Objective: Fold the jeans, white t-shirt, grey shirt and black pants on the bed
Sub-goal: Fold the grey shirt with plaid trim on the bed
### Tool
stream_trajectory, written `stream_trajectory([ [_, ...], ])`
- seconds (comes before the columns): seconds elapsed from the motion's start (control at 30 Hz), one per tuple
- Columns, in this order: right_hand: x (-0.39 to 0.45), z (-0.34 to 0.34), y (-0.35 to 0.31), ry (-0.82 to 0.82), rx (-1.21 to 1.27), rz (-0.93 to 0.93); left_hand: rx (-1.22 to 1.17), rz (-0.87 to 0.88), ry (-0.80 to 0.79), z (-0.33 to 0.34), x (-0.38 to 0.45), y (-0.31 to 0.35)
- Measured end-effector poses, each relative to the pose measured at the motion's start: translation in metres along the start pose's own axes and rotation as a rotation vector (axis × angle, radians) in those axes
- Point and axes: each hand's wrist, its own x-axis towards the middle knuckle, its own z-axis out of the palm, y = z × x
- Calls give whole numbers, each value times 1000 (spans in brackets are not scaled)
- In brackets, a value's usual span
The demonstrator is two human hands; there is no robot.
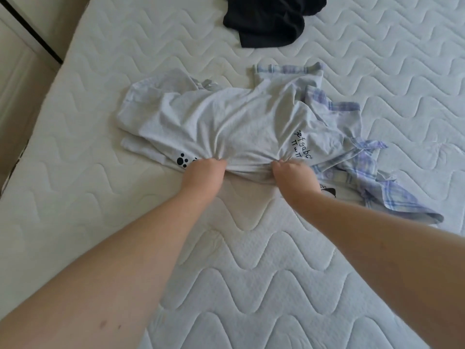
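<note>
A white t-shirt [226,122] with black paw prints and black lettering lies bunched in the middle of the bed. My left hand [201,172] grips its near edge on the left. My right hand [294,175] grips the same edge on the right, and the cloth between them is gathered into folds. A pale plaid shirt [372,172] lies partly under the t-shirt and spreads out to the right. The black pants [269,16] sit crumpled at the far edge of the view. No jeans are in view.
The bed is a white quilted mattress [251,260] with a wavy stitch pattern. Its left edge [45,102] runs beside a beige floor and a pale cabinet with a dark strip at the top left.
</note>
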Motion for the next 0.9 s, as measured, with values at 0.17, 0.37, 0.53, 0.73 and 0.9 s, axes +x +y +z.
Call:
stream_trajectory([
  [0.17,-28,-9,14,28,63,-13,78,43,-9,-7,-43,25],
  [0.37,-138,11,34,75,188,13,-136,174,-8,21,-155,94],
  [0.53,-243,25,46,0,136,87,-200,337,-106,25,-248,162],
  [0.73,-328,42,49,-261,-9,275,-187,633,-153,40,-339,205],
  [0.9,-319,24,-5,-4,269,353,-623,276,18,42,-361,153],
])
